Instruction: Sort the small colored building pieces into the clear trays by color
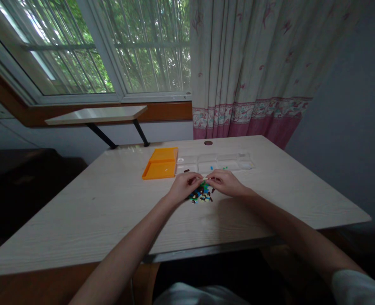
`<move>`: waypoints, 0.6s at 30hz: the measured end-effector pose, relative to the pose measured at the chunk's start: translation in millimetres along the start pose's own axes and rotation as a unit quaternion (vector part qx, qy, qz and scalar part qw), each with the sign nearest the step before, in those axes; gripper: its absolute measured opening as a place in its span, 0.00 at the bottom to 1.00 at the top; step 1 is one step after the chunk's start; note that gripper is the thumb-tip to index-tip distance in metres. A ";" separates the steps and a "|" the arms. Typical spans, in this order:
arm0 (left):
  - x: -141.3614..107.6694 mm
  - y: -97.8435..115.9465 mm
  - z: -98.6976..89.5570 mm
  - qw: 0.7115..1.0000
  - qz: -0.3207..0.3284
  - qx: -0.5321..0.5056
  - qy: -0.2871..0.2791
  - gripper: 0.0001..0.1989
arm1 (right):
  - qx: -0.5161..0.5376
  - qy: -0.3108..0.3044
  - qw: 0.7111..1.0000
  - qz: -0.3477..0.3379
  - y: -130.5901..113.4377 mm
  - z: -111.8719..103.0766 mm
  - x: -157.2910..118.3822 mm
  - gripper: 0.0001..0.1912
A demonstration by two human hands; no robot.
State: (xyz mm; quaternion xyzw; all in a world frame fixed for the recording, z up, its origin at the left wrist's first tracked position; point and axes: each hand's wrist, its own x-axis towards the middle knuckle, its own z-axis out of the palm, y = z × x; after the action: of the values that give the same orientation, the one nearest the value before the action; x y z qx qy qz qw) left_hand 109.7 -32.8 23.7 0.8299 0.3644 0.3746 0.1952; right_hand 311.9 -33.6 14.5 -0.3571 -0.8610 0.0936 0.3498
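Observation:
My left hand [185, 185] and my right hand [227, 182] meet above a heap of small toy building bricks [201, 194]. Between their fingertips is a small pale piece [205, 178], pinched from both sides; it looks like a cream brick, but its shape is too small to make out. Brown, blue, green and cream bricks make up the heap, which lies loose on the table and is partly hidden by my left hand. Just beyond my hands stands a clear divided tray [196, 159] with a few blue, green and brown bricks in or beside its compartments.
An orange plastic case [164, 156] lies open left of the clear tray. Behind them is a round brown disc [208, 143] in the pale wooden table [117, 203]. A raised shelf [101, 113] on black brackets stands at the back left, below the window. A curtain [238, 84] hangs behind.

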 end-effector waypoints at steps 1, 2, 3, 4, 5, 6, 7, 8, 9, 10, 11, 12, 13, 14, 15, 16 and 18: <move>-0.1 -0.4 0.1 1.000 -0.001 0.004 0.018 0.10 | -0.006 -0.008 1.000 0.006 -0.1 -1.9 0.2 0.12; -0.2 -1.0 0.1 0.999 -0.003 0.010 0.039 0.09 | -0.013 -0.020 1.000 0.010 0.2 -4.2 0.4 0.12; -0.3 -1.7 -0.1 0.998 -0.005 0.016 0.060 0.09 | -0.021 -0.035 0.999 0.014 1.0 -6.8 0.5 0.12; -0.3 -2.3 -0.5 0.996 -0.006 0.021 0.082 0.09 | -0.028 -0.052 0.998 0.017 2.2 -9.7 0.5 0.11; -0.2 -2.9 -1.0 0.994 -0.006 0.026 0.102 0.09 | -0.035 -0.071 0.997 0.020 3.7 -12.7 0.4 0.11; -0.1 -3.2 -1.6 0.993 -0.006 0.030 0.117 0.09 | -0.039 -0.090 0.995 0.025 5.5 -15.5 0.2 0.11; -0.1 -3.5 -2.3 0.991 -0.004 0.033 0.129 0.09 | -0.042 -0.108 0.993 0.031 7.2 -18.1 0.0 0.10; 0.0 -3.5 -2.9 0.990 -0.003 0.036 0.138 0.09 | -0.043 -0.126 0.990 0.039 8.7 -20.4 -0.3 0.10; 0.1 -3.5 -3.5 0.989 -0.001 0.037 0.144 0.09 | -0.042 -0.143 0.988 0.046 9.8 -22.1 -0.7 0.09; 0.1 -3.3 -3.9 0.988 0.000 0.038 0.148 0.09 | -0.039 -0.159 0.985 0.051 10.5 -23.4 -1.1 0.09; 0.1 -3.2 -4.1 0.988 0.000 0.039 0.150 0.09 | -0.036 -0.173 0.983 0.055 10.8 -24.1 -1.5 0.09; 0.1 -3.0 -4.3 0.988 0.001 0.038 0.151 0.09 | -0.033 -0.183 0.981 0.056 10.6 -24.4 -1.8 0.09; 0.0 -2.8 -4.2 0.988 0.001 0.036 0.152 0.09 | -0.030 -0.191 0.980 0.057 10.0 -24.4 -2.1 0.10; -0.1 -2.6 -4.0 0.988 0.001 0.034 0.154 0.09 | -0.027 -0.196 0.979 0.057 9.3 -24.0 -2.4 0.11; -0.3 -2.3 -3.7 0.987 0.000 0.031 0.155 0.09 | -0.024 -0.201 0.978 0.058 8.5 -23.6 -2.5 0.12; -0.4 -2.1 -3.4 0.987 0.000 0.029 0.157 0.09 | -0.020 -0.206 0.976 0.060 7.8 -23.1 -2.6 0.13; -0.4 -2.0 -3.2 0.987 -0.004 0.026 0.157 0.09 | -0.011 -0.217 0.974 0.062 6.9 -22.3 -2.5 0.13</move>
State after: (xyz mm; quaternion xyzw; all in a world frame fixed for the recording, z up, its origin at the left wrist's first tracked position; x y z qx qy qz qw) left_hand 106.2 -31.6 24.4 0.7639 0.4037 0.4901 0.1152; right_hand 331.9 -32.3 26.8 -0.3851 -0.8934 0.1806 0.1444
